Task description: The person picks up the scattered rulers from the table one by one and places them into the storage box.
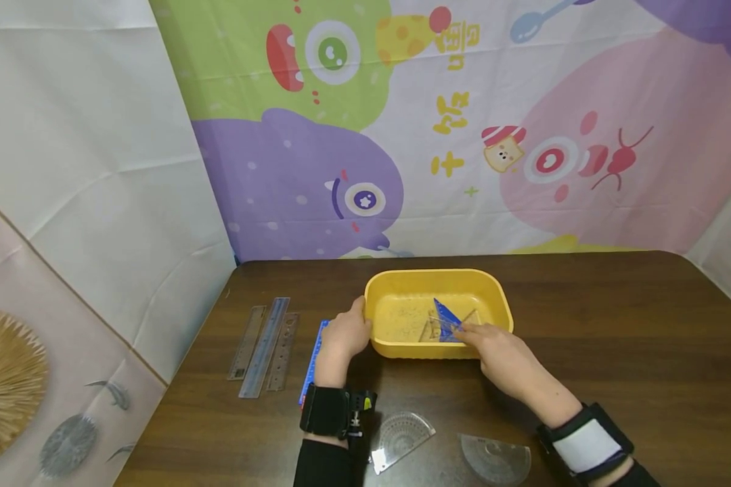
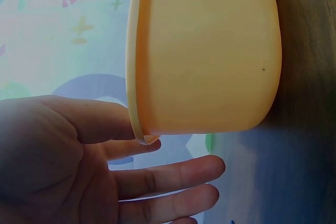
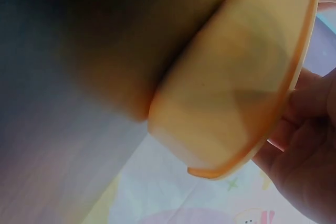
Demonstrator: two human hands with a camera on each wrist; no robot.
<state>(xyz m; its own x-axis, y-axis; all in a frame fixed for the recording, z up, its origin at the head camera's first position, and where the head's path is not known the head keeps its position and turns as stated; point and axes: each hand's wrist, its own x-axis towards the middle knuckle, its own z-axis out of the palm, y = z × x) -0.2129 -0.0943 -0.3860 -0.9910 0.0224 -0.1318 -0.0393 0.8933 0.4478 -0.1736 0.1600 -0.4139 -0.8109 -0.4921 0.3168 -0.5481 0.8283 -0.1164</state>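
A yellow plastic basin (image 1: 396,351) stands on the table, its side wall (image 2: 210,51) filling much of the left wrist view. My left hand (image 1: 347,331) pinches its left rim between thumb and index finger, while the other fingers (image 2: 173,177) stretch out beside the wall. Over the front rim reaches my right hand (image 1: 502,355), fingertips pinching a blue set square (image 1: 446,318) inside the basin. Clear set squares (image 1: 428,329) lie around the blue one. In the right wrist view the basin's rim hides the fingertips of my right hand (image 3: 307,145).
Left of the basin lie clear rulers (image 1: 246,343) and a bluish ruler (image 1: 264,348), side by side. A blue ruler (image 1: 312,365) is partly under my left forearm. Two clear protractors (image 1: 402,439) lie near the front. A cartoon-printed cloth (image 1: 451,223) hangs behind the table.
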